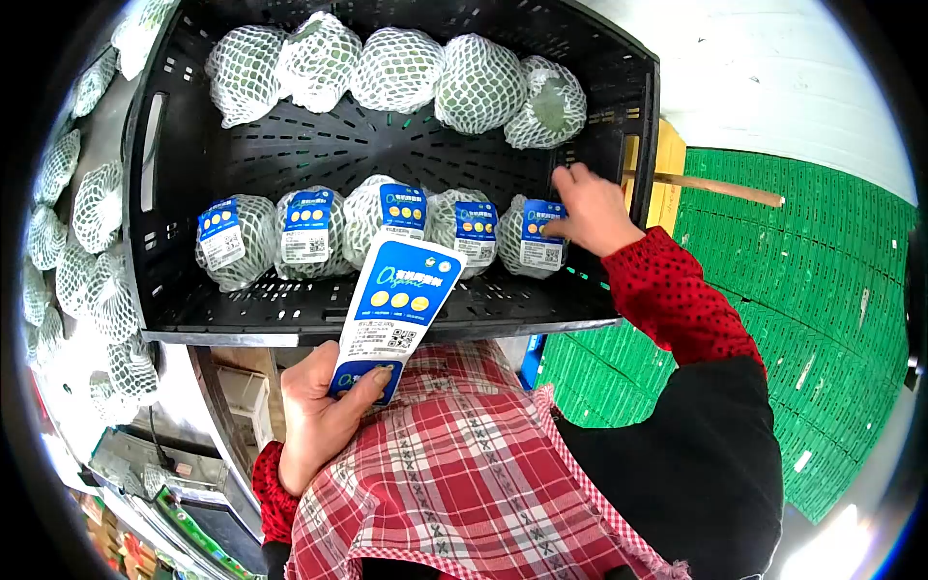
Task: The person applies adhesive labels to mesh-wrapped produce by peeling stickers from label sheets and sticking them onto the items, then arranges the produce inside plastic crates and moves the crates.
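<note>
Five netted bundles with blue-and-white labels in near row of black crate; five far-row bundles, no label visible on those. At right end of near row: last labelled bundle, close to end wall. Right hand right there, fingers bent and parted, thumb side at label's right border (light touch or firm press, cannot tell). In left hand: label strip, pinched between thumb and fingers at lower end, close in front of checked apron.

Key relation: last labelled bundle just left of right hand and slightly toward body; from left hand, lies up and to the right, well apart. Right hand clearly nearer. Label there: long axis near-to-far. Strip: long axis slants from left-hand pinch away from body and rightward, free end overlapping near row's middle in view. From right hand, find strip leftward and bodyward.

Outside crate: loose netted bundles on left, stacked green crates on right. Cannot read small print.
</note>
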Available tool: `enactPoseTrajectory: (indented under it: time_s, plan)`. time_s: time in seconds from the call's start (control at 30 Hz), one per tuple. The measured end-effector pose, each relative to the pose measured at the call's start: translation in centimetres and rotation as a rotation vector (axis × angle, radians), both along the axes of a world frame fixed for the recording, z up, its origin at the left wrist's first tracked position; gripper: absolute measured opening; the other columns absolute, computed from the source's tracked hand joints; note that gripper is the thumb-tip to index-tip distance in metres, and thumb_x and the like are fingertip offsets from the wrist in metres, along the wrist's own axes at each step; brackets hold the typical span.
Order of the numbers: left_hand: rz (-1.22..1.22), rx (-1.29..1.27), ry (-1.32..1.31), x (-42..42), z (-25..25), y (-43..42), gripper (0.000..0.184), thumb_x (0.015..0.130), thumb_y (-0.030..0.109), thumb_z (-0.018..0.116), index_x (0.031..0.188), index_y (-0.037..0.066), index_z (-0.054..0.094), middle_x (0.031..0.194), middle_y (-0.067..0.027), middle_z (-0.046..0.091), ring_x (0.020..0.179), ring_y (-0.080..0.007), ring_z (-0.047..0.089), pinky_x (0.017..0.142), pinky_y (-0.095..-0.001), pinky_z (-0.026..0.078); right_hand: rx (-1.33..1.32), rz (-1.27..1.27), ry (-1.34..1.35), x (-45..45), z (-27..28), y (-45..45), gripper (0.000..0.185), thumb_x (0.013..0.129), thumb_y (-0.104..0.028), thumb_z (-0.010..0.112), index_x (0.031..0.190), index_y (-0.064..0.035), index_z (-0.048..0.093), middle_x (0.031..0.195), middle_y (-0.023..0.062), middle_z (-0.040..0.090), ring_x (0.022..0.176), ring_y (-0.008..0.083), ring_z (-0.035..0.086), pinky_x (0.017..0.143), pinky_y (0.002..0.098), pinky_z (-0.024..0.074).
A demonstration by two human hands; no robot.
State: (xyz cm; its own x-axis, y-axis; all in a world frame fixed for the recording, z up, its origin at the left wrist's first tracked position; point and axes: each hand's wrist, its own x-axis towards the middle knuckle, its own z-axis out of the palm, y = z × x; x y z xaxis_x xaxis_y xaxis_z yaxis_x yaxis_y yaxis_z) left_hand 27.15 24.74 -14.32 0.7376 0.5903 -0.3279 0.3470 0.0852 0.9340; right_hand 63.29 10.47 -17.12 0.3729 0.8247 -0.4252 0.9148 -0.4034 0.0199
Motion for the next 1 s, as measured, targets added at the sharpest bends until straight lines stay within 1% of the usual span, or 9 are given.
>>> enactPoseTrajectory:
  time_s: [0.17, 0.27, 0.3, 0.37, 0.5, 0.57, 0.7, 0.87, 1.0]
  plan:
    - [-0.023, 0.031, -0.079, 0.3, 0.7, 0.6, 0.025, 0.078, 0.001, 0.076, 0.102, 0.001, 0.071, 0.091, -0.0105, 0.069, 0.078, -0.0179, 0.065, 0.069, -0.0288, 0.050, -0.202, 0.093, 0.307, -1.3, -4.0, -0.9, 0.079, 0.054, -0.034, 0.091, 0.110, -0.0036, 0.044, 0.097, 0.0208, 0.062, 0.092, 0.0429, 0.063, 0.076, 0.0480, 0.0525]
    - [-0.031, -0.013, -0.012, -0.4, 1.3, 1.0, 0.026, 0.078, -0.001, 0.074, 0.104, 0.001, 0.070, 0.094, -0.0125, 0.069, 0.083, -0.0212, 0.067, 0.074, -0.0304, 0.051, -0.348, -0.246, 0.611, -1.9, 0.4, 2.6, 0.081, 0.058, -0.030, 0.090, 0.123, -0.0032, 0.051, 0.099, 0.0169, 0.065, 0.094, 0.0305, 0.065, 0.081, 0.0379, 0.0517]
    - [-0.035, -0.033, 0.002, -0.4, 1.4, 1.0, 0.026, 0.078, 0.000, 0.074, 0.104, 0.001, 0.070, 0.094, -0.0129, 0.069, 0.082, -0.0218, 0.067, 0.073, -0.0305, 0.051, -0.053, -0.443, 0.884, -3.3, 2.1, 3.4, 0.078, 0.062, -0.025, 0.089, 0.129, -0.0051, 0.054, 0.106, 0.0114, 0.064, 0.098, 0.0220, 0.061, 0.084, 0.0348, 0.0501]
    - [-0.077, 0.048, -0.015, -0.1, 1.6, 1.4, 0.026, 0.078, 0.002, 0.075, 0.104, 0.002, 0.070, 0.092, -0.0131, 0.068, 0.081, -0.0234, 0.067, 0.072, -0.0312, 0.052, 0.261, -0.293, 1.195, -7.0, 6.3, 6.4, 0.063, 0.072, -0.012, 0.083, 0.129, -0.0049, 0.055, 0.122, 0.0081, 0.057, 0.107, 0.0169, 0.056, 0.088, 0.0320, 0.0481]
    - [-0.135, 0.428, -0.141, 0.9, 1.6, 1.6, 0.032, 0.065, 0.003, 0.080, 0.095, 0.002, 0.070, 0.113, -0.0166, 0.064, 0.095, -0.0284, 0.065, 0.075, -0.0340, 0.054, 0.320, -0.195, 1.349, -10.9, 6.5, 7.0, 0.024, 0.085, -0.008, 0.074, 0.106, -0.0007, 0.067, 0.097, 0.0041, 0.066, 0.088, 0.0105, 0.062, 0.079, 0.0251, 0.0496]
    - [-0.190, 0.655, -0.235, 2.3, 3.0, 2.9, 0.027, 0.063, 0.003, 0.081, 0.087, 0.002, 0.068, 0.119, -0.0183, 0.061, 0.103, -0.0286, 0.063, 0.076, -0.0339, 0.054, 0.355, -0.106, 1.317, -12.2, 6.7, 6.6, 0.021, 0.086, -0.008, 0.074, 0.104, -0.0003, 0.067, 0.088, 0.0046, 0.070, 0.080, 0.0097, 0.065, 0.070, 0.0253, 0.0508]
    - [-0.202, 0.116, -0.146, 2.6, 1.6, 1.3, 0.018, 0.070, 0.005, 0.082, 0.081, 0.002, 0.068, 0.077, -0.0107, 0.066, 0.066, -0.0221, 0.065, 0.061, -0.0318, 0.051, 0.521, 0.143, 1.031, -11.8, 6.8, 5.5, 0.018, 0.081, -0.009, 0.077, 0.096, -0.0005, 0.070, 0.086, 0.0087, 0.072, 0.075, 0.0143, 0.068, 0.065, 0.0280, 0.0527]
    - [-0.167, 0.023, 0.016, 1.6, -0.5, -0.2, 0.016, 0.073, 0.008, 0.081, 0.080, -0.001, 0.070, 0.066, -0.0098, 0.063, 0.055, -0.0160, 0.059, 0.051, -0.0294, 0.045, 0.502, -0.356, 0.794, 2.5, 10.0, 8.8, 0.011, 0.086, -0.012, 0.070, 0.093, -0.0028, 0.069, 0.076, 0.0015, 0.068, 0.064, 0.0064, 0.061, 0.056, 0.0215, 0.0493]
    - [-0.120, 0.123, -0.029, 2.0, 0.0, 0.1, 0.015, 0.074, 0.007, 0.080, 0.078, -0.001, 0.069, 0.067, -0.0089, 0.063, 0.055, -0.0152, 0.059, 0.050, -0.0289, 0.044, 0.207, -0.287, 0.534, 11.7, 4.5, 8.8, 0.029, 0.078, -0.021, 0.079, 0.096, -0.0033, 0.064, 0.078, 0.0052, 0.065, 0.069, 0.0127, 0.060, 0.061, 0.0273, 0.0484]
